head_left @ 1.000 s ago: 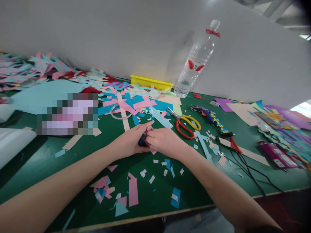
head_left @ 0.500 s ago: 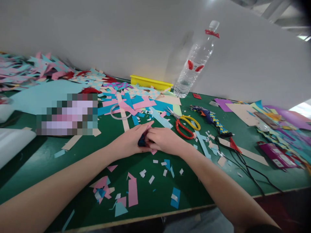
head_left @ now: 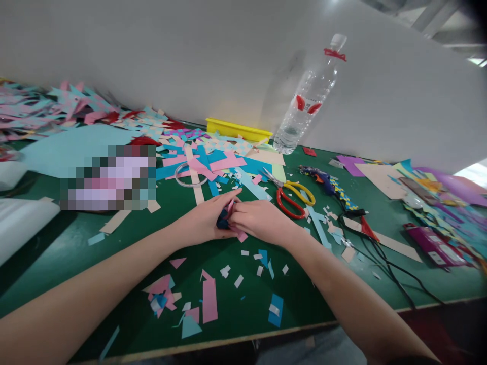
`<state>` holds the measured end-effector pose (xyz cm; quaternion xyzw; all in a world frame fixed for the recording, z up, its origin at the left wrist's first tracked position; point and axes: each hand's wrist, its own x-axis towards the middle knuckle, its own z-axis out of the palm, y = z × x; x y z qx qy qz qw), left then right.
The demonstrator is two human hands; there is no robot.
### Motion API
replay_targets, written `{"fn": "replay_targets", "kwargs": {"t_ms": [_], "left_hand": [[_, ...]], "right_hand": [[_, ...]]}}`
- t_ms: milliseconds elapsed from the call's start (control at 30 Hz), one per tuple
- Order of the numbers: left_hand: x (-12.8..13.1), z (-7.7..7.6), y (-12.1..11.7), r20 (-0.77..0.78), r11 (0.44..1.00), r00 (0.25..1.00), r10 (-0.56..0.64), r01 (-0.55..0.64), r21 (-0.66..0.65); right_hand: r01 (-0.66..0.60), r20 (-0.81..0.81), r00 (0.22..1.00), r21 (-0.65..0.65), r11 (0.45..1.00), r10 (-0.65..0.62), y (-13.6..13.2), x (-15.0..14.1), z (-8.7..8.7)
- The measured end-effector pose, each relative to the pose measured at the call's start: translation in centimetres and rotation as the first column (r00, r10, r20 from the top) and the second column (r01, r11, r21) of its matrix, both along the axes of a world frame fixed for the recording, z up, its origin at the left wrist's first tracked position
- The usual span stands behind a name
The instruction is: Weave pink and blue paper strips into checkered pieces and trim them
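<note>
My left hand (head_left: 205, 220) and my right hand (head_left: 258, 220) meet over the middle of the table, both closed round a small piece of folded pink and dark blue paper (head_left: 231, 207). Much of this piece is hidden by the fingers; a pink end sticks out above and another below, by the right fingertips. Just right of my hands lie scissors (head_left: 289, 200) with one red and one yellow handle, blades pointing away. Beyond my hands is a clear tape roll (head_left: 190, 175) among pink, blue and beige paper strips (head_left: 228, 162).
Paper scraps (head_left: 209, 299) are strewn over the green table (head_left: 152, 253) near its front edge. A clear plastic bottle (head_left: 308, 99) stands at the back beside a yellow tray (head_left: 238, 131). Black cords (head_left: 388, 263) and a purple pack (head_left: 436, 246) lie right; a white roll (head_left: 25, 225) lies left.
The pink paper shows a little more between my fingers, and its lower end sticks out further. Both hands stay together in about the same place.
</note>
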<state>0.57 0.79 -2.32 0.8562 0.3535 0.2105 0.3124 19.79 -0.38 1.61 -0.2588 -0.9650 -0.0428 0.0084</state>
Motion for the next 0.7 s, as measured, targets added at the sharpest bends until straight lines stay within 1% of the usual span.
{"fn": "replay_targets", "kwargs": {"t_ms": [133, 333, 533, 700], "left_hand": [[-0.1, -0.2, 0.2, 0.033, 1.0, 0.999, -0.025, 0.025, 0.004], [0.0, -0.5, 0.1, 0.04, 1.0, 0.999, -0.012, 0.012, 0.004], [-0.1, -0.2, 0.0, 0.043, 1.0, 0.999, -0.009, 0.008, 0.004], [-0.1, -0.1, 0.0, 0.023, 1.0, 1.0, -0.007, 0.007, 0.018]], "right_hand": [[0.013, 0.059, 0.998, 0.042, 0.999, -0.016, -0.3, -0.4, 0.1], [0.017, 0.128, 0.991, 0.077, 0.997, -0.027, -0.6, -1.1, -0.2], [0.017, 0.121, 0.992, 0.047, 0.999, -0.023, -0.2, -1.1, -0.4], [0.06, 0.071, 0.996, -0.018, 0.998, -0.059, 0.0, -0.9, -0.3]]}}
